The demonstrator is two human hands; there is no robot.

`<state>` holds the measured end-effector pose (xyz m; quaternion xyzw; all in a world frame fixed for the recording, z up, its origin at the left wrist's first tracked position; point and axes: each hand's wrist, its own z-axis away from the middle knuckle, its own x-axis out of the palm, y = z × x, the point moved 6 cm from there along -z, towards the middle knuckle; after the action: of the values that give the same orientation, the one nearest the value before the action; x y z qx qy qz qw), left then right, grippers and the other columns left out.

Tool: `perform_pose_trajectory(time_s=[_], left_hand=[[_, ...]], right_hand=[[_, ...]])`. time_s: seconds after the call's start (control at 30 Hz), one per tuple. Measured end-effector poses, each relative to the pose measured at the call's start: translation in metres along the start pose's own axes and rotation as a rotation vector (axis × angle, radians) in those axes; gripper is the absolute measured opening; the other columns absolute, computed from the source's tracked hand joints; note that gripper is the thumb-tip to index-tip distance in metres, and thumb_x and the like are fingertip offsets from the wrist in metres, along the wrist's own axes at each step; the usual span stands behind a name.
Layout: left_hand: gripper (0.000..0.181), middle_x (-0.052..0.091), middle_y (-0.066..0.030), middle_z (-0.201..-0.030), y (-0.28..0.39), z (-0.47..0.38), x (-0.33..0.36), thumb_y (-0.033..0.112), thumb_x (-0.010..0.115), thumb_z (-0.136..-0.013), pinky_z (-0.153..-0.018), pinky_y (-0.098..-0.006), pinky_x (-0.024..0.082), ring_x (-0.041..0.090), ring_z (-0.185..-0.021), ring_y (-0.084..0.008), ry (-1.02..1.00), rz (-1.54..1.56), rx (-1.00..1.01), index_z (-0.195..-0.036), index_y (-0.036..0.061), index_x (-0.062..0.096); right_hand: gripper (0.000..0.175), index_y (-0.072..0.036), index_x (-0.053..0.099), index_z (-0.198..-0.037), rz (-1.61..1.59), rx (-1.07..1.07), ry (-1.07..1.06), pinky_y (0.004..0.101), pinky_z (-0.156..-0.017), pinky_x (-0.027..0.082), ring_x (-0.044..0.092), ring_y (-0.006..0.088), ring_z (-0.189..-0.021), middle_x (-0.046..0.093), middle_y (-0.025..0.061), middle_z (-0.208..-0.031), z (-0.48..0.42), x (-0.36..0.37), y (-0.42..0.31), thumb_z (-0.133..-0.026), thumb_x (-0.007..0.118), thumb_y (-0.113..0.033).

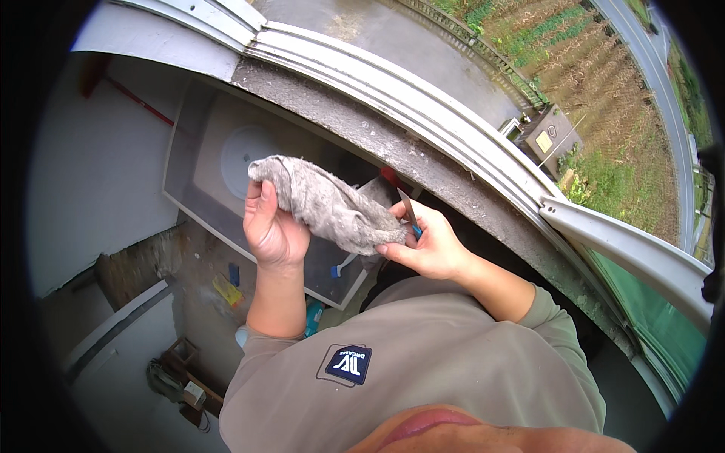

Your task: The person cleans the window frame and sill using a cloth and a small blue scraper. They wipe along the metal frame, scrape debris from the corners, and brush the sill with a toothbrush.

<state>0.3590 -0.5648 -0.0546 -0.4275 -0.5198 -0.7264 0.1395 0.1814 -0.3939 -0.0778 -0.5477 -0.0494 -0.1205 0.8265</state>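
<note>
A dirty grey cloth point(331, 206), folded into a long bundle, is stretched between my two hands in front of my chest. My left hand point(276, 229) grips its left end, thumb towards me. At the other end, my right hand point(430, 240) pinches the cloth between thumb and fingers. The same hand also holds a small blade with a blue handle point(417, 231), its metal blade point(406, 204) pointing up and away from me; which kind of knife or scraper it is I cannot tell.
Beyond my hands runs a rough, dirty sill point(340, 116) beside white window tracks point(396, 93), with an outdoor drop past them. Below stands a framed mesh screen point(212, 223), and near it a blue-headed brush point(336, 271). A yellow packet point(227, 290) and a teal container point(313, 317) are lower down.
</note>
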Motion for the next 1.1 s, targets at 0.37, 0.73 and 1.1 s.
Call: perform_pose_trajectory(time_s=[0.37, 0.73, 1.1], left_hand=[[0.022, 0.074, -0.0094, -0.107, 0.043, -0.122, -0.011, 0.009, 0.066, -0.108, -0.082, -0.0276, 0.058, 0.071, -0.089, -0.0140, 0.300, -0.622, 0.482, -0.124, -0.0063, 0.066], [0.013, 0.071, -0.0104, -0.102, 0.069, -0.234, 0.001, 0.011, 0.071, -0.093, -0.077, -0.0470, 0.058, 0.071, -0.090, -0.0399, -0.166, -2.144, 0.839, -0.104, 0.0133, 0.078], [0.015, 0.072, -0.0110, -0.108, 0.067, -0.230, 0.008, 0.010, 0.075, -0.092, -0.077, -0.0447, 0.059, 0.072, -0.087, -0.0383, -0.305, -2.082, 0.941, -0.106, 0.0083, 0.079]], right_hand=[[0.054, 0.000, 0.059, -0.142, 0.124, -0.385, 0.167, 0.0229, -0.055, 0.038, 0.036, 0.0015, -0.059, 0.062, -0.0003, -0.099, -0.076, 0.059, -0.063, -0.093, 0.082, -0.008], [0.027, -0.001, 0.067, -0.125, 0.101, -0.075, 0.048, 0.0254, -0.061, 0.045, 0.049, 0.0067, -0.066, 0.073, 0.0083, -0.117, -0.047, 0.030, -0.015, -0.099, 0.073, -0.007], [0.024, 0.000, 0.067, -0.123, 0.013, -0.043, 0.088, 0.0225, -0.057, 0.042, 0.042, 0.0011, -0.058, 0.075, 0.0062, -0.111, -0.048, 0.023, -0.002, -0.099, 0.070, -0.005]])
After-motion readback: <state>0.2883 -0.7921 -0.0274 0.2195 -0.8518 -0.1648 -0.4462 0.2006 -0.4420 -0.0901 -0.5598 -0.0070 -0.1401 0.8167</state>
